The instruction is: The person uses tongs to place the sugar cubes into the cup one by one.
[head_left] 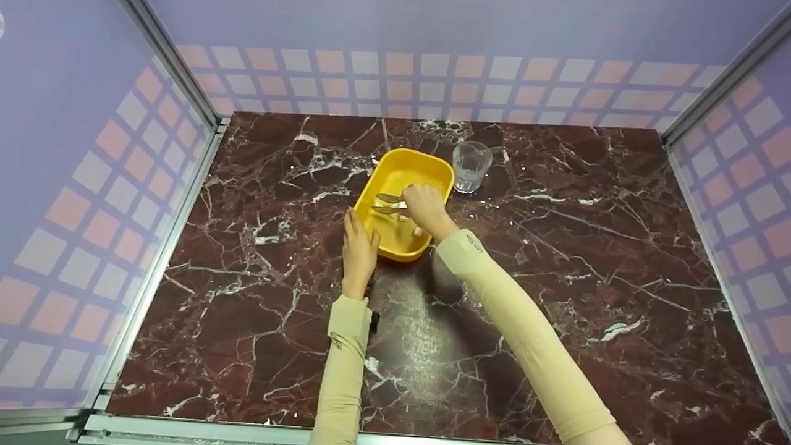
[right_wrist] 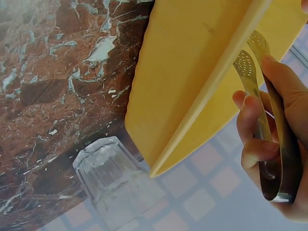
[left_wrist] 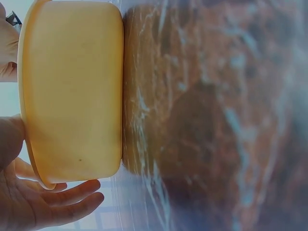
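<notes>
A yellow plastic container [head_left: 401, 247] stands on the marble-patterned table, with several small white pieces [head_left: 418, 232] in it. My left hand [head_left: 359, 250] holds its near left corner, thumb on the near side and fingers along the left wall. In the left wrist view the container's outer wall [left_wrist: 74, 91] fills much of the picture. Over the container my right hand [head_left: 425, 207] grips metal tongs [right_wrist: 281, 159] with perforated tips. These tips stand apart in the right wrist view; whether a white piece lies between them cannot be told.
A clear drinking glass [head_left: 471, 165] stands upright just right of the container, close to its far right side. Metal-framed panels with a checked pattern [head_left: 432, 80] enclose the table at the back and sides.
</notes>
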Motion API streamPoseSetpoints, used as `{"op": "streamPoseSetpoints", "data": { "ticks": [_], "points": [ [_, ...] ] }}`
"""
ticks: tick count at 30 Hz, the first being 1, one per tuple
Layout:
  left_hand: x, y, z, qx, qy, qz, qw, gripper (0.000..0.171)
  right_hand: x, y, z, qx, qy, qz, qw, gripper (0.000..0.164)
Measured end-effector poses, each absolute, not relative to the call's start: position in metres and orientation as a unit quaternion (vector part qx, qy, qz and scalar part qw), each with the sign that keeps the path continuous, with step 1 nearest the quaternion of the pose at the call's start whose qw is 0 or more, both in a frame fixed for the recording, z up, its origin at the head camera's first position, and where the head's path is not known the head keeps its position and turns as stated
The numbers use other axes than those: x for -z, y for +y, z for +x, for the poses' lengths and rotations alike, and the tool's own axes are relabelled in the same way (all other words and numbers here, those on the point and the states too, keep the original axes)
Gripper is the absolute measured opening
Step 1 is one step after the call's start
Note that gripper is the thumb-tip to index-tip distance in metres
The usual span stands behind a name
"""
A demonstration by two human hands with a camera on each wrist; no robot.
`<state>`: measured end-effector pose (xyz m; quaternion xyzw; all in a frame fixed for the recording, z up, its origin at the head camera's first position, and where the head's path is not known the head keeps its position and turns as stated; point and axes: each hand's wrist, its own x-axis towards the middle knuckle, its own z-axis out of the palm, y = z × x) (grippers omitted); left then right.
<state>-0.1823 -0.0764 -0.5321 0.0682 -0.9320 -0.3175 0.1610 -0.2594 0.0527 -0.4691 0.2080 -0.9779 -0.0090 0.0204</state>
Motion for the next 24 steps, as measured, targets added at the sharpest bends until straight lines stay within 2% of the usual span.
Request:
{"op": "streamPoseSetpoints", "data": {
  "ticks": [14,24],
  "points": [
    [0.5304,-0.0771,-0.1815,0.323,-0.933,0.066,0.145,0.063,0.4722,0.0465,-0.2618,0.046,-0.964,0.257,0.041,0.011],
    [0.5322,-0.077,-0.1822,0.326,-0.932,0.069,0.141,0.062,0.4734,0.0451,-0.2589,0.072,-0.96,0.267,0.05,0.012]
  ]
}}
